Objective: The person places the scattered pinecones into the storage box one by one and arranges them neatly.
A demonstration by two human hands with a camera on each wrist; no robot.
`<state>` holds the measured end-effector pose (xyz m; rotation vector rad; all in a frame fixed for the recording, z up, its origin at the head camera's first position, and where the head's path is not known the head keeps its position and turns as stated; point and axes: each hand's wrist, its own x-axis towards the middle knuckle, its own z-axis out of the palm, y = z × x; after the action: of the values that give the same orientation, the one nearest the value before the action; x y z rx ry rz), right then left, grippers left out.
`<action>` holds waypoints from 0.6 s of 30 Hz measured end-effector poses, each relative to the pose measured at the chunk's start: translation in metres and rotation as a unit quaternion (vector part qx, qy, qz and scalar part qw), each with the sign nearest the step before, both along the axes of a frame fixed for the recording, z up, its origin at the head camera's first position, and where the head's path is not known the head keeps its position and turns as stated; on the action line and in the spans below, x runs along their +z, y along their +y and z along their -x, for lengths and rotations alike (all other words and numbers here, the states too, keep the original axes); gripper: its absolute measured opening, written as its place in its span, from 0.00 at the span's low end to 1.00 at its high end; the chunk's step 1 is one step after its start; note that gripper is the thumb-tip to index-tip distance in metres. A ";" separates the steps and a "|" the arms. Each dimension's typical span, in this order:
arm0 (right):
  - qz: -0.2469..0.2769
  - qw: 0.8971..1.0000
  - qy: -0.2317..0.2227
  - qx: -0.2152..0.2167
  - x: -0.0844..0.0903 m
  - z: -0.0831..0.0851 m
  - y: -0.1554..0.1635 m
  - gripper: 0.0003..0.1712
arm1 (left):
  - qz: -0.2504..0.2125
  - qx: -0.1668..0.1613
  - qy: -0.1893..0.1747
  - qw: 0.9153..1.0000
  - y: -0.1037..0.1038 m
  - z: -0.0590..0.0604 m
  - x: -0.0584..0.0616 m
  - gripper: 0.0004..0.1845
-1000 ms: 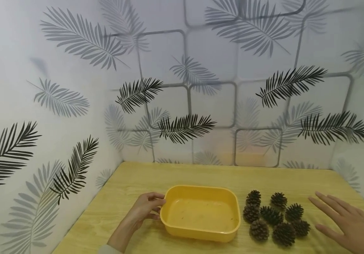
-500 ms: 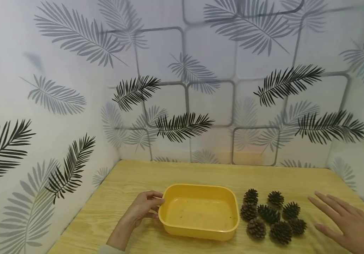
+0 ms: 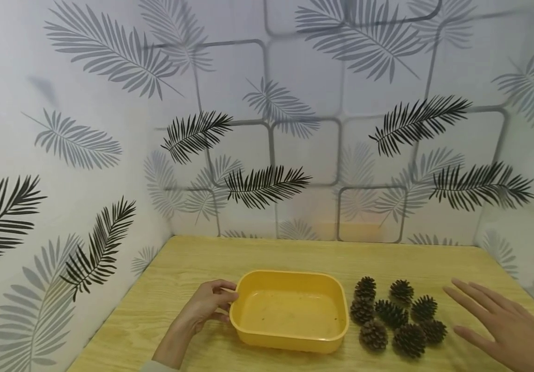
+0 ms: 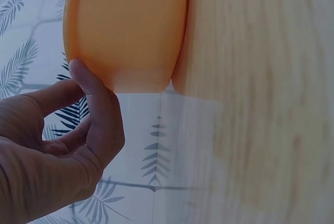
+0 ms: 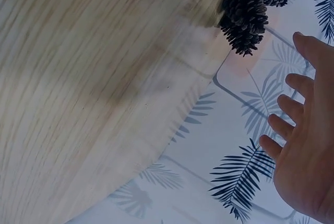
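Note:
At the left end of a yellow plastic basin (image 3: pixel 290 338), my left hand (image 3: pixel 203 305) holds the rim with bent fingers. The left wrist view shows the fingertips of that hand (image 4: pixel 88 135) against the edge of the basin (image 4: pixel 130 31); exactly how the thumb meets the rim is partly hidden. Only small dark specks show on the basin's floor. A cluster of brown pine cones (image 3: pixel 409 341) lies on the table just right of the basin. Beyond them my right hand (image 3: pixel 510 325) hovers with fingers spread, touching nothing. Two pine cones (image 5: pixel 243 20) appear in the right wrist view.
The wood-grain table (image 3: pixel 267 252) carries the basin and cones. A pale wall (image 3: pixel 308 155) with leaf patterns stands behind it, and similar patterned surfaces (image 3: pixel 48 206) close in the left and right sides.
The head view has shifted slightly, so everything sits a little further left in it. Both hands keep their poses, and the basin and pine cones stay in place.

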<state>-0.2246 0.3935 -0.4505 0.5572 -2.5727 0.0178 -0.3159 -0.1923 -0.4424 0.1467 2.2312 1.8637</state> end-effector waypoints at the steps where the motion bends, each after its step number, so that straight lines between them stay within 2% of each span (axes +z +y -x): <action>1: 0.002 1.000 0.000 0.005 0.001 0.000 -0.001 0.58 | 0.001 -0.001 0.000 1.000 0.000 0.000 0.000 0.22; 5: 0.001 1.000 -0.003 0.016 0.007 0.002 -0.004 0.58 | 0.000 -0.001 -0.002 1.000 0.000 -0.001 0.001 0.22; 11: 0.000 1.000 -0.013 0.010 0.016 0.002 -0.007 0.57 | -0.005 0.005 0.000 1.000 0.001 -0.002 0.003 0.23; 18: 0.050 0.996 -0.059 0.045 0.012 -0.003 -0.016 0.53 | 0.001 0.003 -0.004 1.000 0.002 -0.003 0.005 0.22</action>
<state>-0.2213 0.3778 -0.4385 0.6515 -2.6400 0.2154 -0.3127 -0.1905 -0.4377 0.1319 2.2313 1.8613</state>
